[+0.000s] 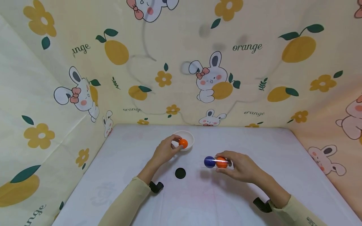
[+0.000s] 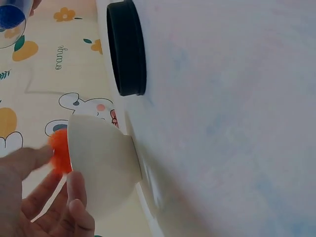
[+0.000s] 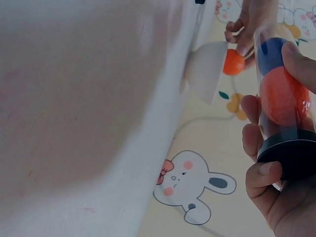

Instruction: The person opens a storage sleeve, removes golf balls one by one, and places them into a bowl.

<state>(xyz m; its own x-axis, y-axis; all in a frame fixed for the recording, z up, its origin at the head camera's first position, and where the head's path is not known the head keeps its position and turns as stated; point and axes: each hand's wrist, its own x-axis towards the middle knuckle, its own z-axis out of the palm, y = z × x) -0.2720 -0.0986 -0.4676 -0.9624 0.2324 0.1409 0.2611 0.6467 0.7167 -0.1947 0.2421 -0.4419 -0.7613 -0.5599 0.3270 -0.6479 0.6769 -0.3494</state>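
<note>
My left hand (image 1: 167, 150) pinches an orange ball (image 1: 183, 143) at the rim of a white bowl (image 1: 193, 142); in the left wrist view the ball shows just above the bowl's edge. To the right, my right hand (image 1: 240, 166) grips a clear tube (image 3: 261, 49) lying sideways in the head view. Inside the tube sit a blue ball (image 1: 209, 162) and an orange-red ball (image 1: 222, 162), the orange-red one nearer the palm. A black cap (image 3: 289, 154) closes the tube's palm end. Whether the far end is open cannot be told.
A round black lid (image 1: 180, 173) lies on the white table (image 1: 192, 201) between the forearms. Behind the table hangs a printed cloth (image 1: 169, 62) with rabbits and oranges. Dark wrist camera mounts (image 1: 262, 205) stick out from the cuffs.
</note>
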